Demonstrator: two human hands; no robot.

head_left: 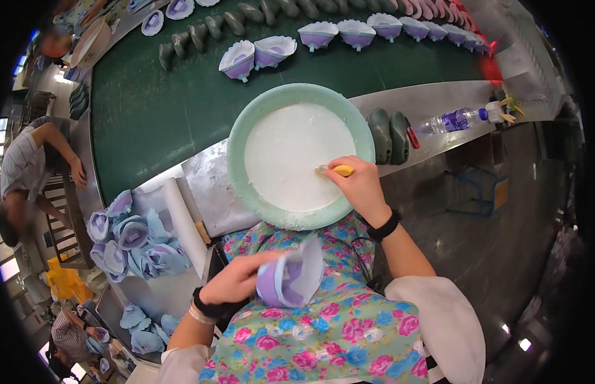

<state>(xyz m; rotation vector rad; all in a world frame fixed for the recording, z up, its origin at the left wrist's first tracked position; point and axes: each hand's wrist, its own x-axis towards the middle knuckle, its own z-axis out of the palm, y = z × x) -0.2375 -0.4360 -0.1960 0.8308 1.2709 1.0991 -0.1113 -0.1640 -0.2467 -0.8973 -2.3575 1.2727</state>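
Observation:
My left hand (237, 280) is closed on a shoe upper (278, 281), purple and pale blue with a whitish edge, held tilted over my flowered apron (336, 320). In my right hand (361, 187) is a brush (342, 170) with a yellow handle, gripped between thumb and fingers. Its bristle end meets the white liquid (291, 153), near the right side of a pale green basin (238, 137). The bristles are partly hidden by the liquid.
A pile of shoe uppers (134, 233) lies at the left. Across the green belt (163, 121) stand a row of finished-looking uppers (356, 35) and dark shoe lasts (233, 24). Right of the basin are two lasts (388, 137), a red cutter (412, 136) and a bottle (456, 121). A co-worker (32, 153) is at far left.

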